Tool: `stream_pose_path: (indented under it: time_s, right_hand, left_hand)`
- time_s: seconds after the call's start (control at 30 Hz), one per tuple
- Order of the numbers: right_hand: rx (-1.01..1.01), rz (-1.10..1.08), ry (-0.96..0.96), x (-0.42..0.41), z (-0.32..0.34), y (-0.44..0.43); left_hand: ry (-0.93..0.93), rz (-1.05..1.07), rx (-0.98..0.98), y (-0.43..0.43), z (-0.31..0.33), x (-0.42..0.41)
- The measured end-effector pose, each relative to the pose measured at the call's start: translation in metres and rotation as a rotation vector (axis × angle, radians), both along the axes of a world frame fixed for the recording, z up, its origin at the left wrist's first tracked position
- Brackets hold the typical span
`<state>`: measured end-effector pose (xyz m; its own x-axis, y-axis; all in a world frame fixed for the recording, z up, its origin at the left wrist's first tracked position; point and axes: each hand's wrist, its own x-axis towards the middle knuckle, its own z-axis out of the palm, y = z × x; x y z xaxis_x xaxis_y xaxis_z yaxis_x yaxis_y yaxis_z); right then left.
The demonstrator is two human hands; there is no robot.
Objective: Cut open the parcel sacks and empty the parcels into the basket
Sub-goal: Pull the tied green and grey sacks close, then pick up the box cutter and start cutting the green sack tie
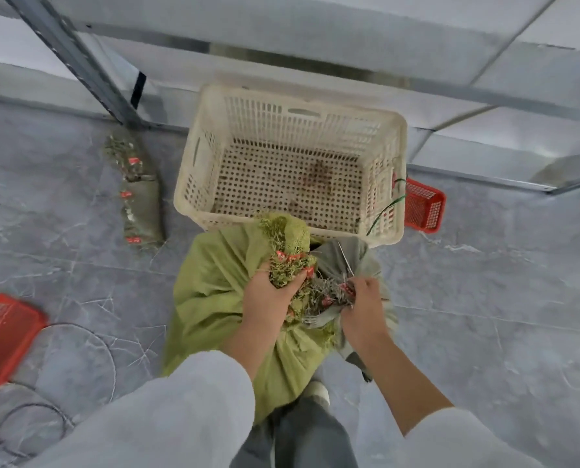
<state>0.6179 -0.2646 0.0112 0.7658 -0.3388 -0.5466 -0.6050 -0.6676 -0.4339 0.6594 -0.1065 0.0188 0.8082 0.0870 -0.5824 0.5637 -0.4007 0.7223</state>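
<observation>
A green woven parcel sack (214, 298) stands on the floor in front of my legs. My left hand (268, 298) grips its frayed, bunched top with red tape on it. A grey sack (359, 255) leans against its right side. My right hand (363, 305) is curled at the grey sack's frayed neck, and a thin metal blade (345, 260) sticks up from its fingers. The white plastic basket (187, 184) stands just beyond both sacks, with nothing in it but dirt stains.
A flattened green sack (140, 197) lies on the grey floor left of the basket. One small red basket (423, 206) sits behind the white basket's right corner, another red basket (1, 339) at far left. Wire loops (106, 349) lie near it. A metal shelf frame (79, 62) runs behind.
</observation>
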Motion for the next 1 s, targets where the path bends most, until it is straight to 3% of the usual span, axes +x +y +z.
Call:
stream_pose_path:
  time_s: [0.3,0.4,0.5,0.57,0.73,0.9,1.0]
  right_hand:
    - [0.117,-0.013,-0.04,0.0,-0.05,-0.012]
    - [0.168,-0.085,-0.097,-0.006,-0.052,-0.017]
    - [0.106,-0.138,-0.131,-0.015,-0.056,-0.022]
    - [0.067,-0.217,-0.097,-0.022,-0.059,-0.022]
    - [0.116,-0.385,0.039,-0.042,-0.062,-0.025]
    - [0.247,-0.507,0.069,-0.063,-0.046,-0.034]
    - [0.183,-0.527,0.157,-0.07,-0.028,-0.027]
  left_hand:
    - [0.113,-0.117,0.019,-0.003,-0.054,0.004]
    - [0.01,-0.068,0.026,0.004,-0.052,-0.001]
    - [-0.071,-0.173,0.231,0.009,-0.049,-0.006]
    - [-0.07,-0.208,0.336,0.011,-0.047,-0.01]
    - [-0.039,-0.241,0.341,0.005,-0.035,-0.018]
    - [-0.143,-0.254,0.383,-0.012,-0.01,-0.029]
    - [-0.184,-0.27,0.384,-0.031,0.007,-0.035]
